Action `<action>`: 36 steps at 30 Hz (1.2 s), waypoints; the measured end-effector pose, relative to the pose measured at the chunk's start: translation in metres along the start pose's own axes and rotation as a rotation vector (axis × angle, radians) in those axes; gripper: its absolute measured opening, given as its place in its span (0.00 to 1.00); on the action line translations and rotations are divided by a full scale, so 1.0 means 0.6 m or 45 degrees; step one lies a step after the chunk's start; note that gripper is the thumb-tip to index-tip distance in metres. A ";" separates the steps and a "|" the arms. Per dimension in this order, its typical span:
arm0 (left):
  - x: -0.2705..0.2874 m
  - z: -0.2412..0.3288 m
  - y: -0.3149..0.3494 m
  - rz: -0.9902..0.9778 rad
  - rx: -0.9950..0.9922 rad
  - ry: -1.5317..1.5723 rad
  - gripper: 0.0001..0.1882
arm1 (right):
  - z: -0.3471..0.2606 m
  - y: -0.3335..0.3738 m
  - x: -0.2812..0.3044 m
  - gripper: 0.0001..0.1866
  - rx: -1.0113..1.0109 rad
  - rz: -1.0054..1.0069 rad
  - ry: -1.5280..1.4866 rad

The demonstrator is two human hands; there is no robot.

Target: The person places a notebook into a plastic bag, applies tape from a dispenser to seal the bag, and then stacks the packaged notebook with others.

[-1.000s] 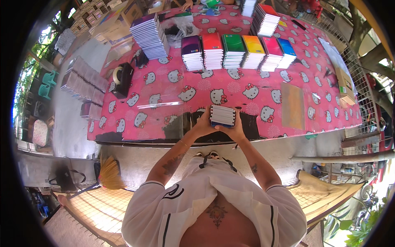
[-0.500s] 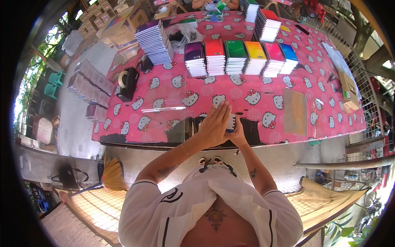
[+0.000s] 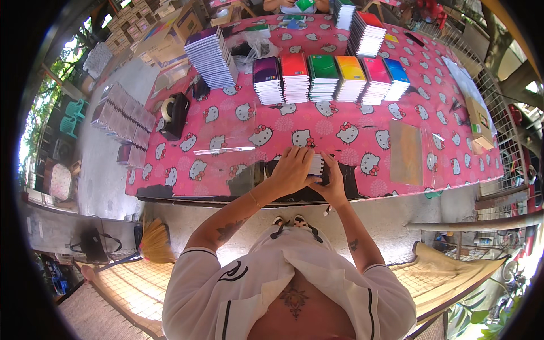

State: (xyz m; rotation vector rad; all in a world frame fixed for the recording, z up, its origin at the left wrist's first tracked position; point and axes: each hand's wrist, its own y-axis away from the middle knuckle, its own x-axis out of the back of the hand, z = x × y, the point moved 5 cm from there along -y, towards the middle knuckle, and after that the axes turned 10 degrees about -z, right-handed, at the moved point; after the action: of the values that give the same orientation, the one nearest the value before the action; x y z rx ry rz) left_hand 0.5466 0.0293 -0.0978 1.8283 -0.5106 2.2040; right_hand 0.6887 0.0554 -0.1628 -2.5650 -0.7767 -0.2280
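Observation:
At the table's front edge I hold a small spiral notebook, its white pages and dark coil showing between my hands. My left hand wraps over its left side with bent fingers, covering much of it. Gripping the coil side is my right hand, thumb and fingers around the lower right part. Beyond them stands a row of notebook stacks with purple, red, green, yellow, pink and blue covers.
A tape dispenser sits at the left of the pink patterned table. Taller notebook stacks rise at the back left and back right. A small box lies at the right edge. Another person's hands show across the table.
My left hand has gone from lying flat with straight fingers over the notebook to bent fingers around its left side. More of the white pages shows.

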 end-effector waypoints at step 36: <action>-0.064 -0.553 0.381 0.429 1.473 1.206 0.40 | 0.062 -0.260 -0.387 0.36 -0.958 -0.287 -0.201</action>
State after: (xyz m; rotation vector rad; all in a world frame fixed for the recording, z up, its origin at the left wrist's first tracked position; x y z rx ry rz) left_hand 0.1660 -0.0425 -0.2151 0.6261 0.8639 3.5591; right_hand 0.4100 0.0752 -0.2028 -3.2155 -1.2257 -0.4654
